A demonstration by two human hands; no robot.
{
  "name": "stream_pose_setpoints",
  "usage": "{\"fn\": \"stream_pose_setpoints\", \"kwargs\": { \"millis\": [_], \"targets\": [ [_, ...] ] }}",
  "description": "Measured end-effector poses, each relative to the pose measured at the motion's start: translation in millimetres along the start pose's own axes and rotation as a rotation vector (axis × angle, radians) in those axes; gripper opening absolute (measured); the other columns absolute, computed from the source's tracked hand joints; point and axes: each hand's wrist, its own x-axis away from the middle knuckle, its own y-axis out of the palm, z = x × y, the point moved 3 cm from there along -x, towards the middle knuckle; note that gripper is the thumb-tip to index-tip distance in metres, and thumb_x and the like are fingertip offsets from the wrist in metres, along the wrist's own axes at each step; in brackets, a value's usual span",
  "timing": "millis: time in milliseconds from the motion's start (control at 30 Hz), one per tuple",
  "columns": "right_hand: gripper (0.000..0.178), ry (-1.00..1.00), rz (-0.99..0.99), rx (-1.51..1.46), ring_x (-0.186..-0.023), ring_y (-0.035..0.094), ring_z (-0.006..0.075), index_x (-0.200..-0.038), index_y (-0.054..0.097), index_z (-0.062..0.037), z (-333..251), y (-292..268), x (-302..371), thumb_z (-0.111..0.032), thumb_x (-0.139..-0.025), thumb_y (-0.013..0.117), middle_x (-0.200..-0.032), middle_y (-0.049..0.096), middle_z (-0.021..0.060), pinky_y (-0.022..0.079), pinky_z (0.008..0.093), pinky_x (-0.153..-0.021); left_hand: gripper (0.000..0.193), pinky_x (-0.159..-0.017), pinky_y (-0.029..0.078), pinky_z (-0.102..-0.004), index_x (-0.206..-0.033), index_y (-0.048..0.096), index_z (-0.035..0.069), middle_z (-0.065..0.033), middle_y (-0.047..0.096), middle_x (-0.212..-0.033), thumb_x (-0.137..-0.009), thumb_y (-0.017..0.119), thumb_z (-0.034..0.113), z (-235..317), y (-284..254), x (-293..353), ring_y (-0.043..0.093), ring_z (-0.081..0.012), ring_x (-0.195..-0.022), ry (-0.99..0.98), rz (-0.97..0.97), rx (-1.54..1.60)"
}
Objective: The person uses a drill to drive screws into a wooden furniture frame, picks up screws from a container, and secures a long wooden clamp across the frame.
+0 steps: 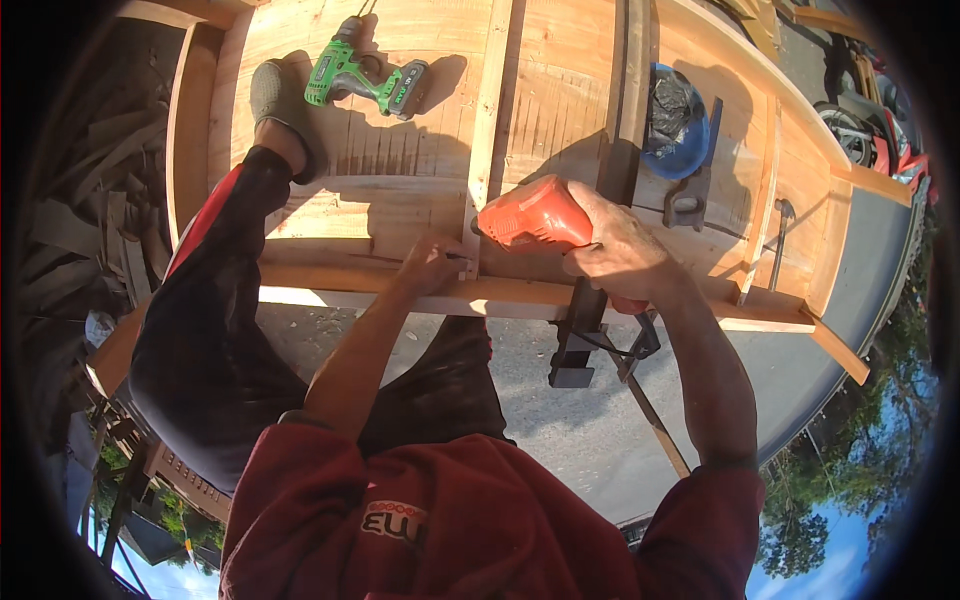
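Note:
My right hand (pixel 620 245) grips an orange power drill (pixel 537 215), its body lying over the joint where a wooden crosspiece (pixel 490 110) meets the near rail (pixel 390 283) of a large wooden frame. Beside that joint is my left hand (pixel 432 264), its fingers pinched together at the wood. A small dark piece shows at those fingertips, too small to name. The tip of the drill cannot be made out against the crosspiece.
On the boards lie a green cordless drill (pixel 350 78), a handsaw (pixel 690 195) and a hammer (pixel 783 235). A blue basin (pixel 688 150) holds a dark plastic bag. A dark metal bar (pixel 622 150) crosses the frame. My left shoe (pixel 283 105) rests on the boards.

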Motion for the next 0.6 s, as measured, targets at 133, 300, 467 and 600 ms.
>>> {"fn": "stream_pose_setpoints", "kwargs": {
  "millis": [133, 300, 467, 600],
  "targets": [
    [0.074, 0.132, -0.082, 0.046, -0.109, 0.063, 0.04, -0.143, 0.042, -0.0022, -5, 7, -1, -0.009, -0.074, 0.068, -0.126, 0.062, 0.0245, 0.05, 0.0422, -0.093, 0.017, -0.079, 0.055, -0.0354, -0.096, 0.079, 0.008, -0.0124, 0.076, -0.093, -0.08, 0.077, 0.015, -7, 4, -10, 0.073, -0.0229, -0.084, -0.024, -0.074, -0.193],
    [0.073, 0.212, -0.117, -0.038, -0.076, 0.068, 0.0278, -0.14, 0.042, -0.0027, -1, 10, -6, -0.01, -0.073, 0.068, -0.109, 0.066, 0.019, 0.055, 0.0389, -0.07, 0.014, -0.079, 0.055, -0.0328, -0.095, 0.079, 0.007, -0.01, 0.076, -0.091, -0.082, 0.075, 0.01, -14, 8, -15, 0.072, -0.0197, -0.084, -0.039, -0.12, -0.082],
    [0.07, 0.255, -0.106, -0.057, -0.058, 0.063, 0.0186, -0.139, 0.044, -0.0056, 12, 10, -5, -0.01, -0.073, 0.066, -0.092, 0.066, 0.0121, 0.052, 0.035, -0.057, 0.015, -0.082, 0.055, -0.0347, -0.094, 0.079, 0.011, -0.0086, 0.076, -0.093, -0.08, 0.076, 0.014, -13, 12, -14, 0.072, -0.0229, -0.088, 0.028, -0.143, -0.179],
    [0.072, 0.278, -0.16, -0.09, -0.062, 0.064, 0.0184, -0.14, 0.045, -0.0066, 8, 4, -6, -0.009, -0.072, 0.066, -0.092, 0.065, 0.0112, 0.052, 0.035, -0.058, 0.015, -0.084, 0.054, -0.0373, -0.093, 0.078, 0.01, -0.0083, 0.075, -0.094, -0.078, 0.075, 0.013, -17, 11, -14, 0.071, -0.0256, -0.089, 0.102, -0.148, -0.201]
  ]
}}
